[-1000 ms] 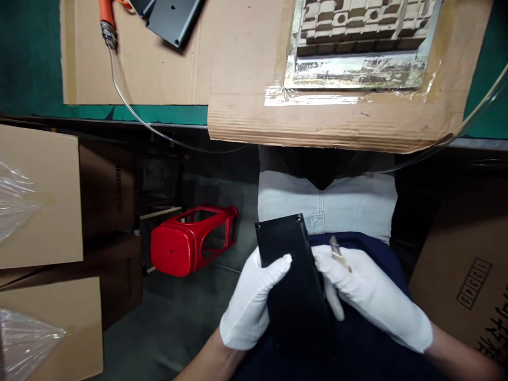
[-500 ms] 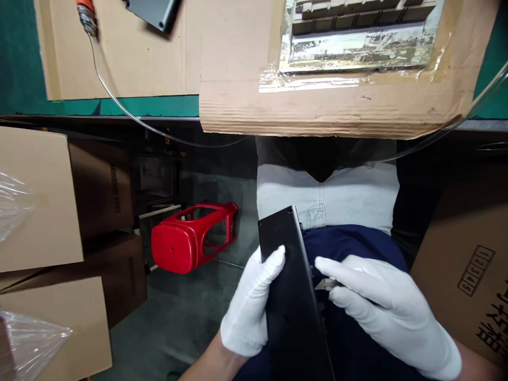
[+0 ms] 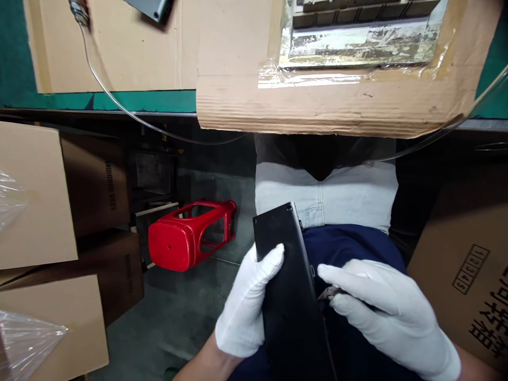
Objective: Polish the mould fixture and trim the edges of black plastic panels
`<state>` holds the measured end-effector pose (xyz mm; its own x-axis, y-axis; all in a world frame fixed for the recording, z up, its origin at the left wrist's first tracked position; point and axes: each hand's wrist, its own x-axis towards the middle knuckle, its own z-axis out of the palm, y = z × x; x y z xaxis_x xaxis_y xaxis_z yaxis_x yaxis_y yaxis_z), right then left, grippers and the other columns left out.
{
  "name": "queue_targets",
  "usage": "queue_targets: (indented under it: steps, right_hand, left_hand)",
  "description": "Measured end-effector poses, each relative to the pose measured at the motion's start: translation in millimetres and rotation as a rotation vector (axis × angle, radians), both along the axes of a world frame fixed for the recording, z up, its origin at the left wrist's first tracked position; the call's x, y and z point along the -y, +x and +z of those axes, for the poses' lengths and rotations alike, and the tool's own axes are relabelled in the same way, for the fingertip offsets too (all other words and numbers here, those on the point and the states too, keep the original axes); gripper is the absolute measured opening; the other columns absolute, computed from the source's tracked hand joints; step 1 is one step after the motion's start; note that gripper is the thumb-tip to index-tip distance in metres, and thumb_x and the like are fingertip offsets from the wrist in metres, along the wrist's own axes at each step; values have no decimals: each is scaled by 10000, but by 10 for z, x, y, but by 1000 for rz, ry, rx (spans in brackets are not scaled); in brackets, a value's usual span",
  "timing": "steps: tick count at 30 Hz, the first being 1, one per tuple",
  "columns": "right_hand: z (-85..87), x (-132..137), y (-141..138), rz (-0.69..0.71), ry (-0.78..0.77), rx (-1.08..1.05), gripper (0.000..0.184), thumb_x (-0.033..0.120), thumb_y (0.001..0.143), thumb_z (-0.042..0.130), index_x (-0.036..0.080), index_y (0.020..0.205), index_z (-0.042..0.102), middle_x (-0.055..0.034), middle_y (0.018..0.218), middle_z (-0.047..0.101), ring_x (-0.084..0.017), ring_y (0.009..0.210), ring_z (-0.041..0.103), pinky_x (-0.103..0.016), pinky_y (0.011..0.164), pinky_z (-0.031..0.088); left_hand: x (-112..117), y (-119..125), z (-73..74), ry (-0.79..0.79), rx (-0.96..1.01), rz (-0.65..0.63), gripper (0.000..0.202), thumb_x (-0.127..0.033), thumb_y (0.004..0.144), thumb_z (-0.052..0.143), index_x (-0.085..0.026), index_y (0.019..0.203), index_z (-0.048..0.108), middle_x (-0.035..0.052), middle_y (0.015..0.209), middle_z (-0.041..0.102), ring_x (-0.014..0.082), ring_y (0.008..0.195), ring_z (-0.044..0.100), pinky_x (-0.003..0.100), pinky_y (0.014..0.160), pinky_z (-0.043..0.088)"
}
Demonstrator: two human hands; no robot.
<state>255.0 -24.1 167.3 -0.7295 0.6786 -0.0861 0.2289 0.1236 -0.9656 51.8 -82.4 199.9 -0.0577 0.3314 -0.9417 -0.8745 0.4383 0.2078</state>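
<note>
Left fingers (image 3: 273,259) are clenching the left edge of a black panel (image 3: 289,301), whose long axis is running nearly straight away from the person, while right fingers (image 3: 357,283) are pinching a small blade (image 3: 326,293) just beside the panel's right edge.

Left hand (image 3: 243,312): white-gloved, placed at lower centre-left of the frame; closed, with the fingers (image 3: 270,260) curled upward.
Right hand (image 3: 384,312): white-gloved, placed at lower right of the frame; the fingers are directed leftward and bent inward.
Left forearm (image 3: 200,366): bare, brought in from the bottom edge, angled up rightward.
Right forearm (image 3: 474,368): bare, brought in from the lower right corner, angled up leftward.
</note>
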Motion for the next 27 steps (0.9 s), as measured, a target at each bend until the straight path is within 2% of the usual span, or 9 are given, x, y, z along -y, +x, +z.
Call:
queue_targets:
  steps: [5,9,14,19,22,27]
  right_hand:
    - [-23,35,2,-33,-46,-1,417,159,1005,631,257,1411,612,27,755,638,-118,663,614,-280,628,502]
    - [-57,51,-16,-60,-94,-6,443,143,996,644,267,1421,618,35,735,603,-111,648,592,-271,612,494]
    - [-110,88,-21,-96,-124,6,418,155,992,659,265,1395,646,40,710,549,-97,618,554,-253,588,478]
    - [-132,125,-13,-105,-130,23,364,175,996,658,245,1353,678,39,688,535,-96,590,534,-246,553,459]
    - [-137,125,-17,-82,-147,22,341,187,1004,647,231,1339,688,33,688,564,-100,597,555,-249,564,476]
    - [-183,150,-28,-57,-145,-65,359,157,992,631,216,1344,679,18,729,639,-112,646,619,-261,626,526]
  left_hand:
    - [-35,-27,17,-18,-1,-40,437,-286,852,855,-232,1246,674,25,1000,758,126,703,695,234,697,606]
    - [-39,-27,44,-39,-22,-80,506,-287,863,844,-215,1321,642,43,959,758,143,679,691,222,601,578]
    - [1,-28,45,-68,0,-87,420,-293,904,804,-213,1288,653,35,951,753,135,710,704,211,633,585]
    - [42,-19,27,-83,22,-76,295,-303,916,792,-207,1173,684,30,969,755,141,757,721,209,664,600]
    - [36,-4,25,-81,24,-70,237,-294,909,796,-202,1105,697,24,949,757,136,741,718,207,662,602]
    - [3,4,33,-52,39,-88,272,-313,920,779,-221,1168,714,43,1030,765,167,849,741,223,717,611]
